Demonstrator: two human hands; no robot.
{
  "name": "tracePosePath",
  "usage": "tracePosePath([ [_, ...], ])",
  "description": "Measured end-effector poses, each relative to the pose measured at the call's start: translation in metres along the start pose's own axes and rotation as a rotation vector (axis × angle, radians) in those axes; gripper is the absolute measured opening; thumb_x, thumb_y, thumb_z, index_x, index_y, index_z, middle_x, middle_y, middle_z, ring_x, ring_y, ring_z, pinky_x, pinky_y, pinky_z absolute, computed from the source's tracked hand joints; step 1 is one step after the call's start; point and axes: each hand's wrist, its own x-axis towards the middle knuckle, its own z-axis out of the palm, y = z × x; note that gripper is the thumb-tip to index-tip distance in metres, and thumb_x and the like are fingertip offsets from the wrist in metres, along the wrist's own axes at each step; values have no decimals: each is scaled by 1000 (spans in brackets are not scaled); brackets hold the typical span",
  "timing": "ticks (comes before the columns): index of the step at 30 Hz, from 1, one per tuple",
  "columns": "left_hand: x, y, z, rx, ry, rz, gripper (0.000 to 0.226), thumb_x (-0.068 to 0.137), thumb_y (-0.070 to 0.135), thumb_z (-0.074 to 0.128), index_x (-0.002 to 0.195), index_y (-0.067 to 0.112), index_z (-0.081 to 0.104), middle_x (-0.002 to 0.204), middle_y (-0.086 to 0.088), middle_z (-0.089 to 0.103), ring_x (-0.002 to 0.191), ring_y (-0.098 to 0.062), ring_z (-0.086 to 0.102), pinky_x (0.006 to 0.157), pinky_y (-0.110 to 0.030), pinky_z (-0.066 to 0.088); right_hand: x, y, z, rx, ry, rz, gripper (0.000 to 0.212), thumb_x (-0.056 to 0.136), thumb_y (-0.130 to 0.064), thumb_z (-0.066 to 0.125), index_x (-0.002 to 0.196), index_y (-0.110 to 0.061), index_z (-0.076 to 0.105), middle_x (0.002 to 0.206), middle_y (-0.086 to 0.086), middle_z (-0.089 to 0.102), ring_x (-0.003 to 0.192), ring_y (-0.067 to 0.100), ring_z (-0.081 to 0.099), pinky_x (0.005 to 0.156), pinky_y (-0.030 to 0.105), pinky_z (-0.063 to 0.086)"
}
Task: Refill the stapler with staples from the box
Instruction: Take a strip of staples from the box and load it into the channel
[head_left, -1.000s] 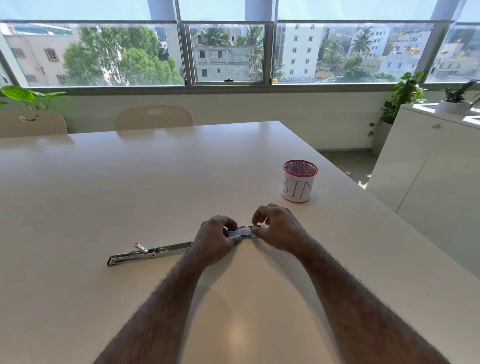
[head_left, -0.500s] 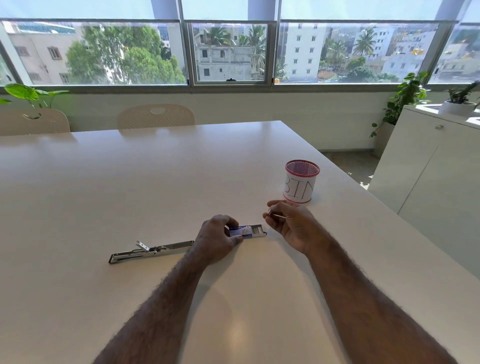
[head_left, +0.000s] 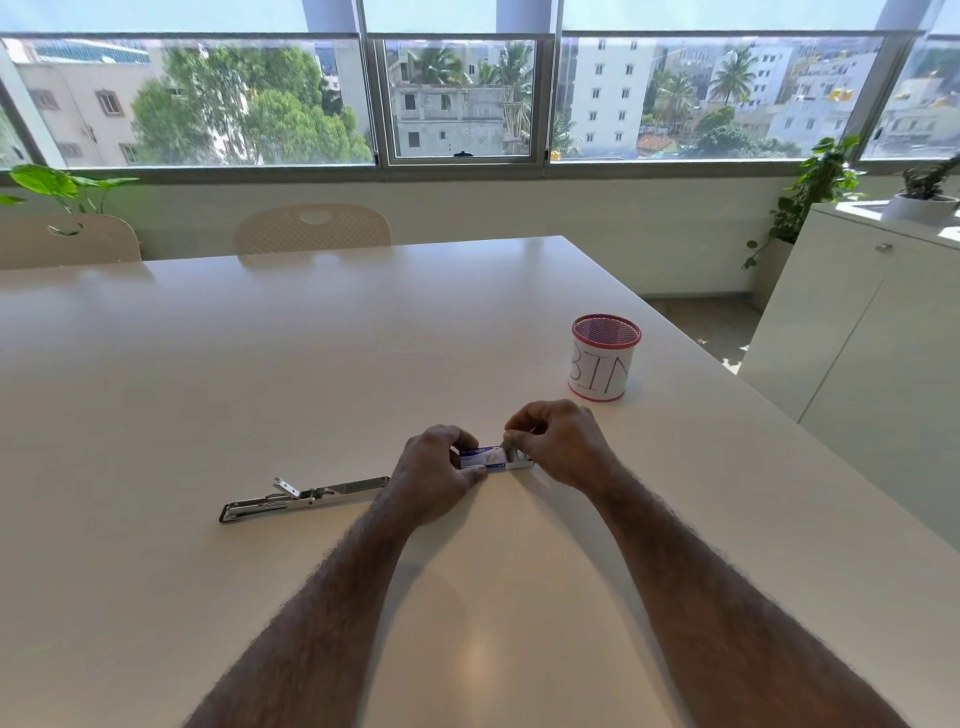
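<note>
Left hand (head_left: 434, 470) keeps pinching staple box (head_left: 483, 458) on table (head_left: 260, 364). Right hand (head_left: 558, 441), lifted away half a second ago, back at drawer end, fingertips (head_left: 514, 434) pinched; staple strip between them, probably. Stapler (head_left: 306, 498) lies open, untouched, left of knuckles. Loading next.

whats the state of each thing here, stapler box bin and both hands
stapler: opened out flat on the table, untouched
staple box: on the table, tray slid partly out to the right
left hand: grips the box sleeve
right hand: fingertips pinched together at the open tray end
bin: upright, open top
</note>
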Motion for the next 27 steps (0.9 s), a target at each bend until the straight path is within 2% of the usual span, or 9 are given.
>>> tracePosePath([
  [7,0,0,0,-3,7,7,27,77,28,75,102,20,67,93,9,64,76,2,59,54,-2,39,-3,-2,-2,-85,-80,0,8,84,-25,74,86,-21,67,83,-8,66,74,6,61,58,16,47],
  [12,0,1,-1,-14,2,6,26,77,27,75,101,20,67,93,9,64,75,2,59,55,-1,40,-4,-6,1,-153,-138,-72,9,90,-20,66,91,-21,57,87,-4,64,79,10,62,67,28,57],
  [16,-1,2,-1,-20,1,0,27,78,27,75,102,19,67,94,8,65,76,0,60,56,-3,38,-1,-3,1,-79,-131,-26,14,92,-21,65,88,-26,52,83,-8,62,74,7,60,56,15,45],
  [19,-2,3,-2,-23,1,1,27,78,26,74,103,18,67,97,6,65,79,-2,60,60,-5,39,-1,1,3,-53,-111,-9,16,88,-22,69,87,-25,53,85,-8,64,75,8,60,54,16,44],
  [22,-2,3,-2,-26,5,5,28,78,25,74,104,16,67,99,4,65,81,-6,61,63,-8,42,-2,3,3,-41,-74,-33,17,84,-21,74,93,-24,60,86,-12,64,79,7,63,56,11,43],
  [27,-2,4,-2,-33,4,5,28,79,25,74,105,16,67,99,3,65,83,-7,63,65,-11,45,-2,0,1,-73,-38,-93,33,77,-25,81,108,-20,70,96,-10,71,82,-1,63,62,4,41],
])
